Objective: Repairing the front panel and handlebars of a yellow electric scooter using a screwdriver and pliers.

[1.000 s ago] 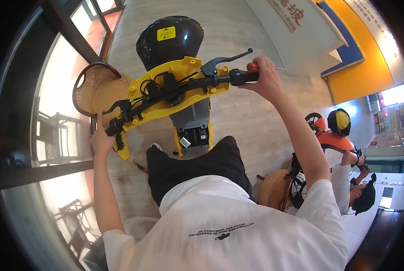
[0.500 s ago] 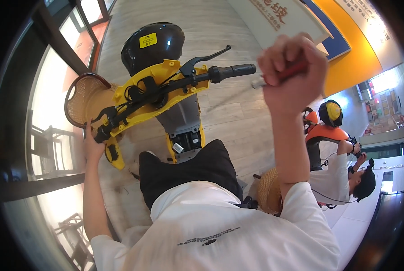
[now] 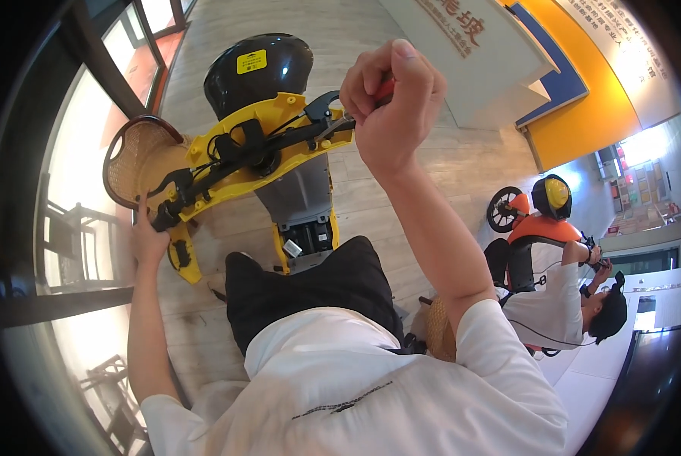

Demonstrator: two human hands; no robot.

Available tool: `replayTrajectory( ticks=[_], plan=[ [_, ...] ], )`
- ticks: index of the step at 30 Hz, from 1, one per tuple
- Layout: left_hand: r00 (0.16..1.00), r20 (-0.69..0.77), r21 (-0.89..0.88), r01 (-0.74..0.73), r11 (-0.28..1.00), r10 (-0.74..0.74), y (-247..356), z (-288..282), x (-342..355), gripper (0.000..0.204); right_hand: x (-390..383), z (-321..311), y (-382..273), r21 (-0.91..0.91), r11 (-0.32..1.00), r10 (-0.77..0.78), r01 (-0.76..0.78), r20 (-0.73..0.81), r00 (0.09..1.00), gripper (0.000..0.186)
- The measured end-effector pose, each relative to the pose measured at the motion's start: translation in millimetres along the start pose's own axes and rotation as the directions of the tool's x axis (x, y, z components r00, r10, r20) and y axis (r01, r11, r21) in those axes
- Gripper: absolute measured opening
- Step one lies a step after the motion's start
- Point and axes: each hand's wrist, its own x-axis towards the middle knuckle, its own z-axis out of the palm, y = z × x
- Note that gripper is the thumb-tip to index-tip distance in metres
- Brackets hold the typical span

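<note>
A yellow-and-black scooter front is before me, its black handlebar (image 3: 227, 165) crossing an open yellow housing (image 3: 298, 163) with cables, below a black body panel (image 3: 230, 91). My left hand (image 3: 149, 237) is closed around the left end of the handlebar, index finger stretched up by the brake lever (image 3: 177, 182). My right hand (image 3: 392, 106) grips a red-handled screwdriver (image 3: 384, 93), mostly hidden by my fingers, its metal shaft down over the right part of the handlebar near the lever clamp. The right rubber grip is hidden behind that hand.
A wicker chair (image 3: 127, 163) stands left beside glass doors (image 3: 74, 190). At right, a person (image 3: 546, 304) works with both hands at an orange scooter (image 3: 534, 228) carrying a yellow-and-black part (image 3: 557, 196). A white counter (image 3: 477, 91) and yellow panel (image 3: 568, 137) stand behind.
My right hand has left the right grip, swung out rightward with the screwdriver, then moved back left over the handlebar. My left hand stays on the left end.
</note>
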Motion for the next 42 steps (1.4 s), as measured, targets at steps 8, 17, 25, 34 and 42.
replayTrajectory(
  ticks=[8,17,25,34,42],
  plan=[
    [0.985,-0.112,0.024,-0.130,0.991,0.132,-21,15,4,0.100,-3,-2,6,-0.005,0.999,0.036,-0.037,-0.034,0.999,0.040],
    [1.000,-0.002,0.027,-0.016,1.000,0.016,-5,6,5,0.102,-2,-4,13,0.005,0.999,0.031,-0.031,-0.035,0.999,0.040],
    [0.986,-0.120,0.066,-0.112,0.992,0.119,-18,15,5,0.100,-1,3,13,0.073,0.997,0.017,-0.016,-0.015,1.000,0.044],
    [0.998,-0.031,0.017,-0.047,0.999,0.047,-6,5,2,0.102,-1,2,13,0.024,0.998,0.059,-0.059,0.002,0.998,0.041],
    [0.989,-0.092,0.062,-0.113,0.992,0.118,-10,10,4,0.101,4,13,-4,-0.091,0.963,0.267,-0.252,0.412,0.871,0.039]
  ],
)
